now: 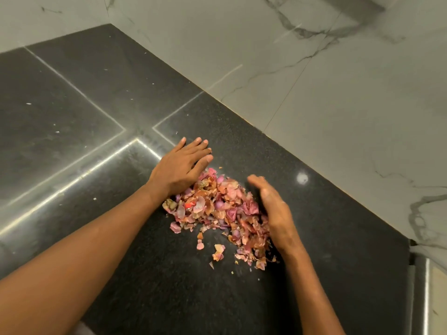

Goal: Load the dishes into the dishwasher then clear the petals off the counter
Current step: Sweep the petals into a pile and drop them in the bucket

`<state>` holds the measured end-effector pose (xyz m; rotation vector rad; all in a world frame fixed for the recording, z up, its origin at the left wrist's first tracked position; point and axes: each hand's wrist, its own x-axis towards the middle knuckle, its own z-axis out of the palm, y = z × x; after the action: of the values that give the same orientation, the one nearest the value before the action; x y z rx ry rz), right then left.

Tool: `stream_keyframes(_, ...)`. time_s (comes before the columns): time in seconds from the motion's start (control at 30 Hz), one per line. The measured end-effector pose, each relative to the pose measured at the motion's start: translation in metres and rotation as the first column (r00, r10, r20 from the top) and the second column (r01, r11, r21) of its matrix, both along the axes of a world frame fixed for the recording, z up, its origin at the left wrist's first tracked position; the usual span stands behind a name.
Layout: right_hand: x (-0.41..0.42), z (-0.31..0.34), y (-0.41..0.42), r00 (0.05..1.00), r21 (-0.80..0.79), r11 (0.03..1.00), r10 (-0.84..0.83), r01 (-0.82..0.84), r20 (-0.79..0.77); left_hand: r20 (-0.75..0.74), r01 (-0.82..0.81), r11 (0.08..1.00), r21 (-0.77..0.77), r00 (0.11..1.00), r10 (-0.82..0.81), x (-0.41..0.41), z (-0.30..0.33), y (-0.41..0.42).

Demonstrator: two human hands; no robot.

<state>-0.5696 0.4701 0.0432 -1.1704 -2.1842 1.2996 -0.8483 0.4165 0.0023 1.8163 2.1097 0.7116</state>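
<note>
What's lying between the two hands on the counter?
In the head view, a heap of dried pink petals lies between the left hand and right hand.

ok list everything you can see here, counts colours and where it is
petals: one loose heap plus some strays toward the near edge, pink, purple and orange-brown, on the counter between the two hands
counter: one, black speckled stone, fills the middle and foot of the view
pale specks: several, whitish, scattered on the left part of the counter
wall: white marble-look tiles with grey veins, behind the counter, meeting at a corner top left
left hand: one, flat and palm down on the counter, at the heap's far left edge
right hand: one, on edge, cupped against the heap's right side
</note>
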Motion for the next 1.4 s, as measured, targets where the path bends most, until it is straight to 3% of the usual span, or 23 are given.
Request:
stream_keyframes(0.1, 0.038, -0.006, -0.019, 0.989, 0.095, 0.993, -0.083, 0.071, 0.126, 0.102, -0.035, 0.999, -0.001, 0.994, 0.035, 0.012, 0.001, -0.016)
stream_keyframes(0.2, 0.061, -0.009, -0.044, 0.956, 0.125, 0.992, -0.064, 0.029, 0.288, 0.246, -0.092, 0.996, 0.011, 0.965, 0.087, 0.022, 0.01, -0.023)
stream_keyframes(0.33, 0.04, -0.008, -0.076, 0.92, 0.18, 0.981, 0.0, -0.077, 0.392, 0.502, -0.204, 0.978, -0.052, 0.841, 0.202, 0.027, 0.016, -0.024)
stream_keyframes(0.43, 0.004, -0.011, -0.085, 0.938, 0.258, 0.96, 0.013, -0.108, 0.346, 0.663, -0.239, 0.966, -0.102, 0.707, 0.245, 0.031, 0.015, -0.031)
stream_keyframes(0.53, -0.025, -0.013, -0.083, 0.987, 0.271, 0.961, 0.001, -0.046, 0.164, 0.804, -0.225, 0.968, -0.11, 0.553, 0.22, 0.036, 0.022, -0.039)
stream_keyframes(0.67, -0.041, -0.015, -0.072, 0.991, 0.354, 0.93, -0.125, 0.102, 0.043, 0.84, -0.233, 0.968, -0.09, 0.505, 0.199, 0.026, 0.026, -0.051)
stream_keyframes(0.73, -0.048, -0.016, -0.061, 0.986, 0.282, 0.951, -0.152, 0.127, 0.067, 0.857, -0.236, 0.969, -0.072, 0.482, 0.181, 0.025, 0.026, -0.06)
stream_keyframes(0.87, -0.064, -0.018, -0.046, 0.988, 0.247, 0.969, -0.037, -0.001, 0.15, 0.831, -0.229, 0.972, -0.043, 0.532, 0.162, 0.04, 0.019, -0.062)
stream_keyframes(1.0, -0.081, -0.021, -0.052, 0.972, 0.319, 0.933, 0.099, -0.165, 0.213, 0.67, -0.261, 0.963, 0.062, 0.726, 0.154, 0.052, 0.018, -0.061)
stream_keyframes(1.2, -0.093, -0.029, -0.057, 0.975, 0.445, 0.872, 0.146, -0.206, 0.166, 0.634, -0.274, 0.955, 0.114, 0.76, 0.143, 0.061, 0.018, -0.066)
stream_keyframes(1.4, -0.105, -0.036, -0.061, 0.983, 0.584, 0.793, 0.107, -0.173, 0.146, 0.681, -0.331, 0.929, 0.164, 0.719, 0.137, 0.062, 0.018, -0.065)
